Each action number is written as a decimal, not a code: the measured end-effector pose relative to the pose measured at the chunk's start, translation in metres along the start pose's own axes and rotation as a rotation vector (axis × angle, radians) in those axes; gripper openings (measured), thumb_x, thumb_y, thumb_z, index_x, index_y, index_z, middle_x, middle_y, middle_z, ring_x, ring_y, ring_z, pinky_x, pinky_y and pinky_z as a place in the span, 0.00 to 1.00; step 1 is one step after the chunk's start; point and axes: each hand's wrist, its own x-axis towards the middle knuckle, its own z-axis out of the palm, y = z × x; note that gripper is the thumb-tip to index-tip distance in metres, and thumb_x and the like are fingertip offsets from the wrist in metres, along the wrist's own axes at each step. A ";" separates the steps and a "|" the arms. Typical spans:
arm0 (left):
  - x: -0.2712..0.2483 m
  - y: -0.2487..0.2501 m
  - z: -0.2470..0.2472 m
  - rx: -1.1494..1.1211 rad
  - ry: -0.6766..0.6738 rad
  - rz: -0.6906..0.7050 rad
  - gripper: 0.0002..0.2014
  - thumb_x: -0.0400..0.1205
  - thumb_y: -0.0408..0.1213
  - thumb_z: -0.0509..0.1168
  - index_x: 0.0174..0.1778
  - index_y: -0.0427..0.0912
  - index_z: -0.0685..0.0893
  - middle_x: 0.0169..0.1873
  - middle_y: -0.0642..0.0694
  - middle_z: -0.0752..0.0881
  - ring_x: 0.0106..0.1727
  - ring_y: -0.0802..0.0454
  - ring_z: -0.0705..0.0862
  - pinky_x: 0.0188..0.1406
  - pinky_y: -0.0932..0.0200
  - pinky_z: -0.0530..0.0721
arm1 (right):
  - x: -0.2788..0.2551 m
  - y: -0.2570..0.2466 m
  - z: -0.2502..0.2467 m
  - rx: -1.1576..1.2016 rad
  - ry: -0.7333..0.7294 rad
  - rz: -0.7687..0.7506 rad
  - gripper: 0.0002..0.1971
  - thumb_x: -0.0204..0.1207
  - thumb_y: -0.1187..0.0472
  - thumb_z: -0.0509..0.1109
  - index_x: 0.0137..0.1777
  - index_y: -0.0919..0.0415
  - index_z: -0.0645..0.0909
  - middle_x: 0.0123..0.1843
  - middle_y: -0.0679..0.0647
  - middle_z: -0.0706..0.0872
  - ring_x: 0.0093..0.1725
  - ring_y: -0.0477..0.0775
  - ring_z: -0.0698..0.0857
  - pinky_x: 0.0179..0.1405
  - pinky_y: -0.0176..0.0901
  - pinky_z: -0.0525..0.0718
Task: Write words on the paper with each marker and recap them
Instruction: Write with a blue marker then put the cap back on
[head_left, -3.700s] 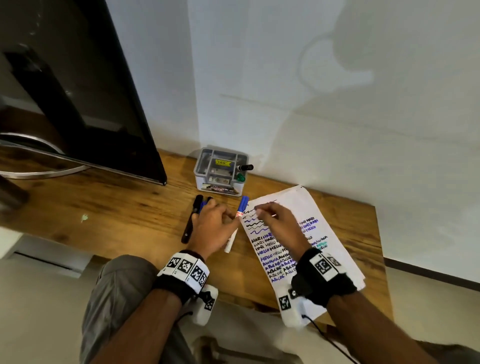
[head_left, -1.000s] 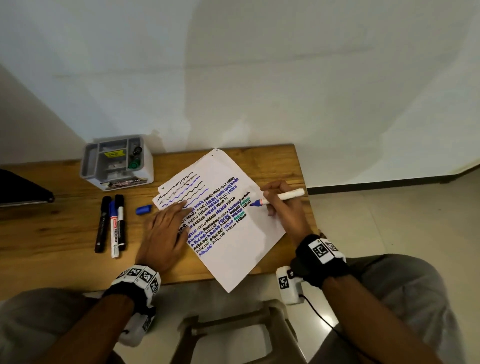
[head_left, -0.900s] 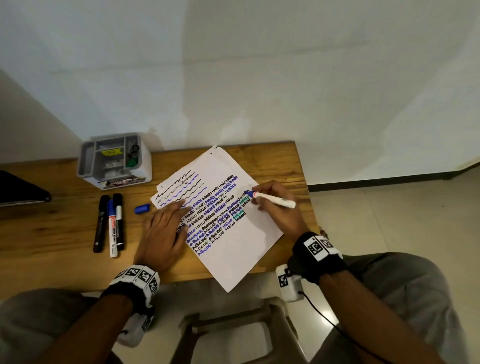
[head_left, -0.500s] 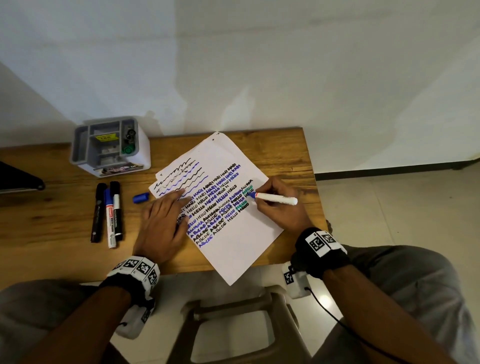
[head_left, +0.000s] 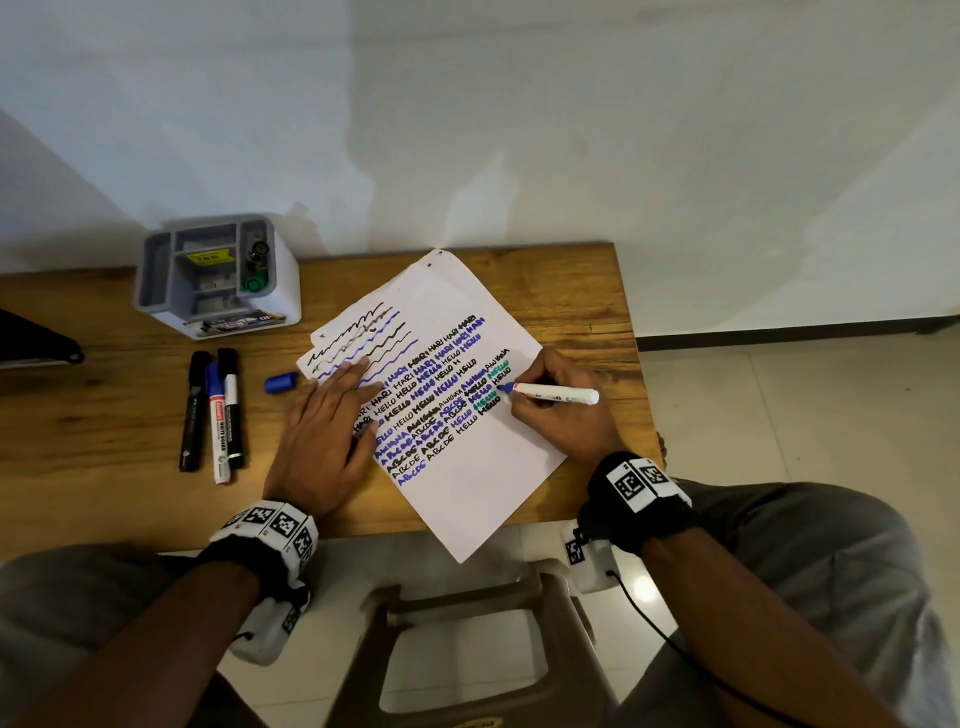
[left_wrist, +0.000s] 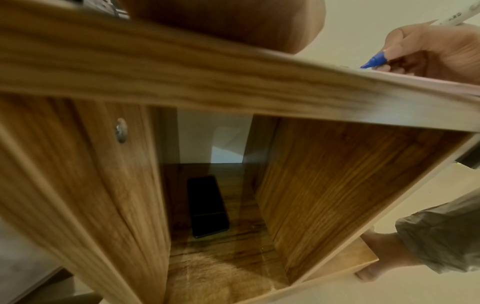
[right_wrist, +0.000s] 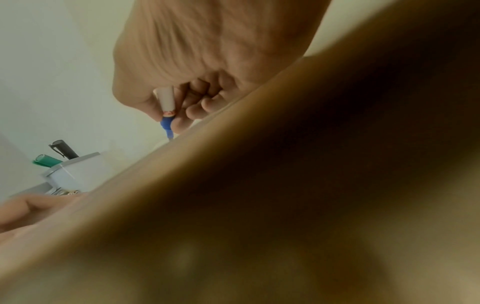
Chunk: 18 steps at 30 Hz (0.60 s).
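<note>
Rows of black, blue and green words already fill the white paper sheet (head_left: 457, 415) on the wooden bench (head_left: 104, 415). The right hand (head_left: 561, 415) pinches the blue-tipped white marker (head_left: 550, 393), tip on the paper. The left hand (head_left: 327, 436) lies flat, holding the sheet. Its blue cap (head_left: 280, 383) waits, so recapping is left.

A sheet of paper (head_left: 470, 499) lies askew on a wooden table (head_left: 104, 499), one corner overhanging the near edge. The left hand (head_left: 324, 441) rests flat on the sheet's left side, fingers straight. The right hand (head_left: 558, 415) pinches an uncapped blue marker (head_left: 553, 393), tip on the paper beside rows of black, blue and green words. A blue cap (head_left: 280, 383) lies just left of the sheet. Further left, three capped markers (head_left: 213, 413) lie side by side. A grey organiser (head_left: 218, 278) stands against the wall.
</note>
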 end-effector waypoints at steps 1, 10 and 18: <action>0.000 0.000 0.000 0.000 0.002 0.001 0.24 0.84 0.49 0.53 0.77 0.48 0.73 0.85 0.49 0.65 0.86 0.54 0.59 0.87 0.41 0.52 | 0.000 0.000 0.000 -0.001 0.002 -0.001 0.08 0.73 0.65 0.80 0.44 0.63 0.82 0.41 0.52 0.91 0.38 0.50 0.89 0.35 0.52 0.88; 0.000 0.002 -0.001 -0.005 0.019 0.003 0.23 0.84 0.47 0.55 0.76 0.48 0.74 0.84 0.49 0.67 0.86 0.53 0.60 0.87 0.44 0.50 | 0.000 0.000 0.002 -0.043 0.003 -0.051 0.08 0.73 0.69 0.80 0.43 0.67 0.83 0.40 0.38 0.87 0.37 0.36 0.86 0.33 0.29 0.81; 0.000 0.003 -0.003 -0.003 0.016 0.003 0.24 0.84 0.48 0.54 0.76 0.47 0.74 0.84 0.48 0.67 0.86 0.52 0.61 0.87 0.43 0.51 | -0.001 -0.001 0.001 -0.040 0.002 -0.029 0.08 0.72 0.68 0.80 0.44 0.67 0.82 0.42 0.50 0.91 0.41 0.48 0.90 0.35 0.50 0.90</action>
